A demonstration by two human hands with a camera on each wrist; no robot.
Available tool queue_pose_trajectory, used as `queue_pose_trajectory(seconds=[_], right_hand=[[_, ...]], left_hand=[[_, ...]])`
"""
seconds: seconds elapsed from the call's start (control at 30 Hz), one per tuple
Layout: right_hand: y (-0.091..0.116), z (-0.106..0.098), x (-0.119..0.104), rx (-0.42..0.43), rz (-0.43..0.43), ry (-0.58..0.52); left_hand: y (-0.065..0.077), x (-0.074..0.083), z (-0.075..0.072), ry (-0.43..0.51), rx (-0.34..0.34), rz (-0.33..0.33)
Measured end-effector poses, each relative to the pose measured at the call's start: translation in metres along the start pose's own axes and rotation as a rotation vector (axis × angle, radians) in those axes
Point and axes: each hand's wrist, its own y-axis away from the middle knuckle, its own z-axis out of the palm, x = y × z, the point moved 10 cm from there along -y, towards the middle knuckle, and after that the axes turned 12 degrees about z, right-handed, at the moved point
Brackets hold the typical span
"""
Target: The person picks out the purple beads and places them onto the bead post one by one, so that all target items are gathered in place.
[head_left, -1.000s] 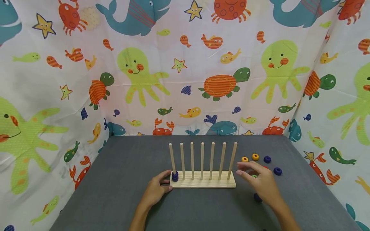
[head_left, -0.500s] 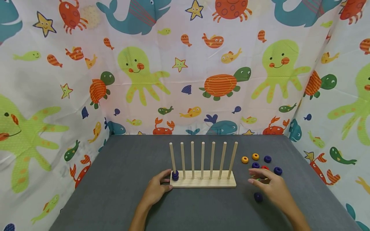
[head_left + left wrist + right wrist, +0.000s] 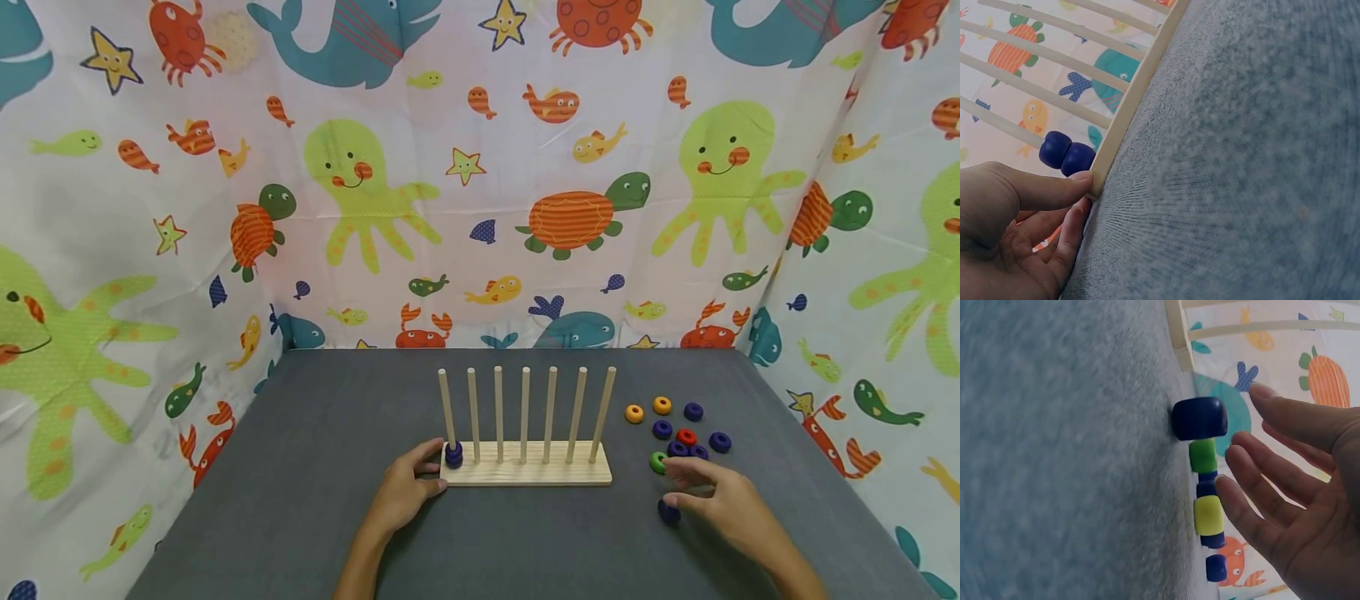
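Observation:
My left hand (image 3: 405,493) grips the left end of a wooden peg board (image 3: 528,475), its thumb pressed on the base in the left wrist view. The board carries a row of upright pegs. Two dark blue beads (image 3: 1067,154) are stacked on the leftmost peg. At the right, my right hand (image 3: 723,507) hovers with parted, loosely bent fingers and nothing between them. Just left of it lies a dark blue bead (image 3: 669,512), also large in the right wrist view, apart from the fingertips. Beyond the hand is a green bead (image 3: 657,462), partly behind the fingers in the head view.
Several more beads lie right of the board: a red bead (image 3: 686,437), a yellow-orange bead (image 3: 633,414), another yellow-orange bead (image 3: 662,405) and dark blue ones such as this blue bead (image 3: 720,442). A grey cloth (image 3: 360,400) covers the table. Patterned curtains (image 3: 480,208) surround it.
My right hand has moved away from the board, rightward and nearer to me, uncovering the green, red and blue beads. The left hand stays on the board's end.

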Motion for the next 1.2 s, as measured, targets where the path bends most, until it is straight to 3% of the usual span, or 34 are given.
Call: queue_pose_trajectory(seconds=[0.4, 0.77, 1.2], right_hand=[[-0.005, 0.01, 0.013, -0.108, 0.069, 0.014], [-0.006, 0.016, 0.018, -0.162, 0.082, 0.023], [-0.006, 0.023, 0.022, -0.291, 0.108, 0.005]], left_hand=[[0.002, 0.002, 0.0, -0.016, 0.002, 0.003], [0.002, 0.004, 0.0, 0.0, 0.0, 0.011], [0.002, 0.003, -0.001, -0.014, 0.002, 0.003]])
